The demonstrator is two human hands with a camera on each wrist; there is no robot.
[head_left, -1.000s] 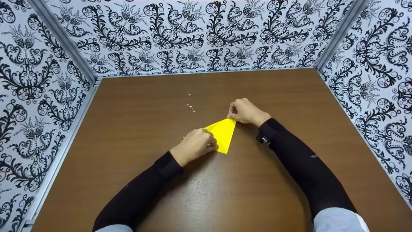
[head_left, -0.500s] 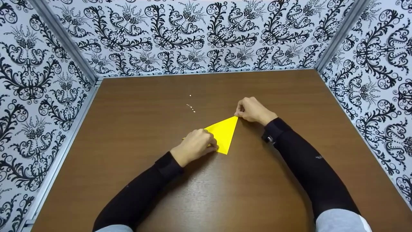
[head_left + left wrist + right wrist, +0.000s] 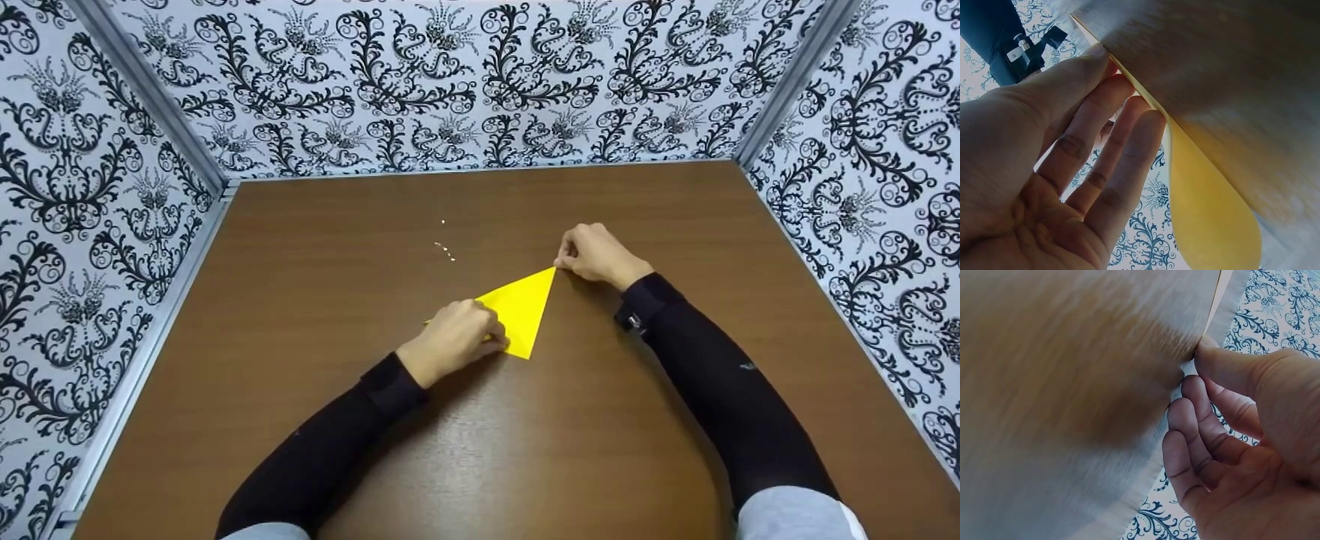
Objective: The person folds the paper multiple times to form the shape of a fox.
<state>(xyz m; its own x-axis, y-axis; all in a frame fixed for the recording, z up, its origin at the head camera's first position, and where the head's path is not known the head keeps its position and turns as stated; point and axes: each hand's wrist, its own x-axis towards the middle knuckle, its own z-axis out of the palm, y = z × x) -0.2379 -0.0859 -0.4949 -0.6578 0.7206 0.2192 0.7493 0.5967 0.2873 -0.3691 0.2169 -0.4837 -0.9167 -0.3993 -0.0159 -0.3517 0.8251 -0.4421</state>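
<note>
yellow sheet of paper lies near the middle of the brown wood-grain tabletop, bending over in a rounded loop in the left wrist view. the person's right hand has thumb and forefinger clamped on its far right corner. the left hand rests thumb and fingertips on its left part; whether they also pinch it, i cannot tell. both forearms wear black sleeves. small white specks show beyond the sheet, and black-and-white scroll-patterned walls stand on three sides.
</note>
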